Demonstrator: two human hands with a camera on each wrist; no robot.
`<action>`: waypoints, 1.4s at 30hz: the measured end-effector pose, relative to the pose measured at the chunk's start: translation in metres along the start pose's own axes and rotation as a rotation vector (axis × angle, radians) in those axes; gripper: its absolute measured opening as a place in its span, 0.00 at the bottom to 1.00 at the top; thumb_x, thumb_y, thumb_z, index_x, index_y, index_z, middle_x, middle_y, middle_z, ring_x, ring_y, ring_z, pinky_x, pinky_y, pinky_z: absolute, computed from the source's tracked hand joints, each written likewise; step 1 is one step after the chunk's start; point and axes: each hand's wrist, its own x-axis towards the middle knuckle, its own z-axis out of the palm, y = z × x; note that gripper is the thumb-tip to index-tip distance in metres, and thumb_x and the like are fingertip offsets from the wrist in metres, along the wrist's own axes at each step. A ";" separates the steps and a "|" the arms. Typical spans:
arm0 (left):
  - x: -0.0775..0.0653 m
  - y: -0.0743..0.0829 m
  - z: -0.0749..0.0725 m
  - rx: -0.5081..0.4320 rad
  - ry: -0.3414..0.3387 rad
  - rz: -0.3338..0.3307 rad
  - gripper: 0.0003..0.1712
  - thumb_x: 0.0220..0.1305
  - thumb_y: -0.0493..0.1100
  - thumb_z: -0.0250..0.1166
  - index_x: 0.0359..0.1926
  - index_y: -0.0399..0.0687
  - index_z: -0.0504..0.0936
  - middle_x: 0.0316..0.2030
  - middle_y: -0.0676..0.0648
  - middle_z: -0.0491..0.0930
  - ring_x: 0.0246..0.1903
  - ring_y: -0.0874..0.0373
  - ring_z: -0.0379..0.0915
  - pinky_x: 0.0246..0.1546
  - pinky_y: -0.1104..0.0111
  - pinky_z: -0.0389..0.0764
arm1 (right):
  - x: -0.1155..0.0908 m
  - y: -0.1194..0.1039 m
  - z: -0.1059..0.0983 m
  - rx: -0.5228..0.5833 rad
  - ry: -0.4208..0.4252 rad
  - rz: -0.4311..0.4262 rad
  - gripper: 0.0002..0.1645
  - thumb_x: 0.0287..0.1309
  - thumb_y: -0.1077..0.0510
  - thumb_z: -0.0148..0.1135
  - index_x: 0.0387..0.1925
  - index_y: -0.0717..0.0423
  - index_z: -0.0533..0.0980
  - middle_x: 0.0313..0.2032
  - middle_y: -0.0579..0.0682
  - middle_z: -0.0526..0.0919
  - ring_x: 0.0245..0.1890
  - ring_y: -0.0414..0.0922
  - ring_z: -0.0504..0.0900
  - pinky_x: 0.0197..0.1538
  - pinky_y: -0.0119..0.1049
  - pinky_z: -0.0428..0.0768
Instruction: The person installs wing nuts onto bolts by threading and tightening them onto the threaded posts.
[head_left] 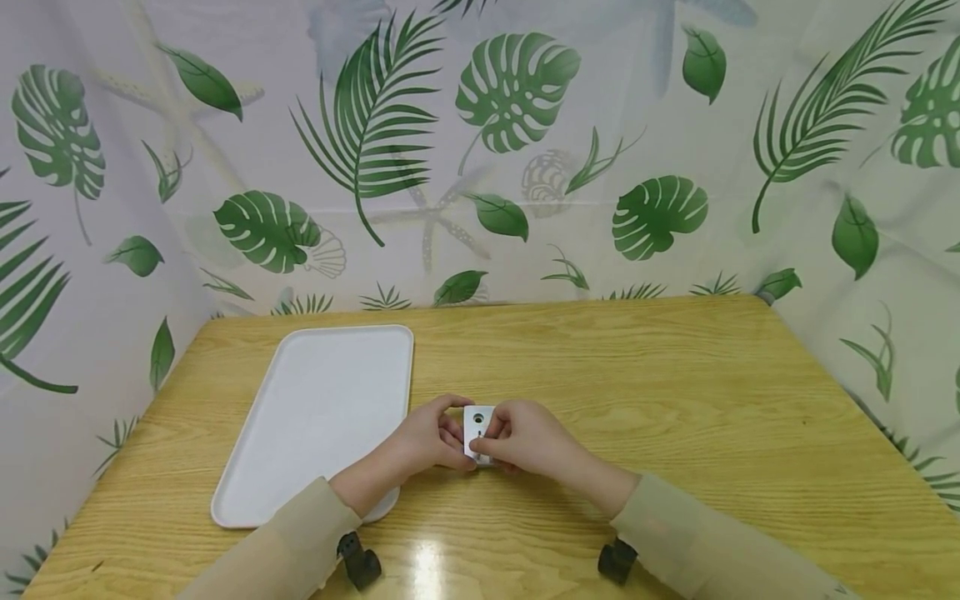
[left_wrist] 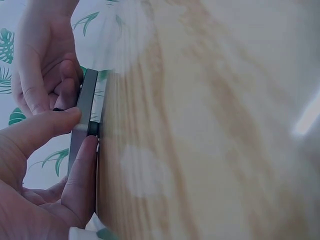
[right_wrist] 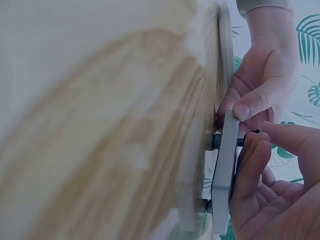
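A small pale rectangular plate (head_left: 470, 423) is held just above the wooden table in the head view. My left hand (head_left: 426, 437) grips it by its left side, thumb and fingers at the edges. From the right, my right hand (head_left: 528, 437) pinches a small dark-headed threaded bolt (right_wrist: 241, 142) standing out of the plate's upper face. A round hole with a dark rim (head_left: 478, 418) shows near the plate's far end. In the right wrist view, dark round stubs (right_wrist: 204, 205) stick out from its underside. My right fingers partly hide the bolt.
A white tray (head_left: 337, 392) lies on the wooden table (head_left: 637, 375) left of my hands, its right edge near the left hand. Leaf-patterned cloth (head_left: 555, 167) hangs behind and along both sides. Black wrist cameras (head_left: 360, 567) sit under the sleeves.
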 end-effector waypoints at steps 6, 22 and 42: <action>0.001 -0.001 0.000 -0.004 -0.002 -0.008 0.50 0.51 0.24 0.79 0.75 0.39 0.70 0.37 0.44 0.83 0.31 0.62 0.82 0.36 0.70 0.84 | -0.002 0.001 -0.003 -0.013 -0.004 -0.033 0.13 0.63 0.56 0.76 0.33 0.58 0.79 0.18 0.45 0.80 0.17 0.37 0.74 0.25 0.30 0.72; -0.001 -0.003 0.000 -0.006 -0.008 0.000 0.50 0.52 0.24 0.79 0.75 0.38 0.69 0.38 0.42 0.84 0.30 0.63 0.82 0.37 0.70 0.85 | 0.000 0.004 0.002 0.101 -0.026 -0.038 0.11 0.60 0.63 0.75 0.40 0.65 0.81 0.24 0.51 0.86 0.21 0.39 0.83 0.28 0.31 0.80; 0.002 -0.003 0.000 -0.007 -0.003 -0.017 0.50 0.51 0.25 0.79 0.75 0.40 0.69 0.38 0.44 0.83 0.32 0.62 0.83 0.37 0.70 0.85 | -0.002 0.006 -0.002 0.030 0.016 -0.046 0.10 0.64 0.58 0.74 0.33 0.59 0.81 0.19 0.47 0.83 0.17 0.37 0.78 0.25 0.30 0.78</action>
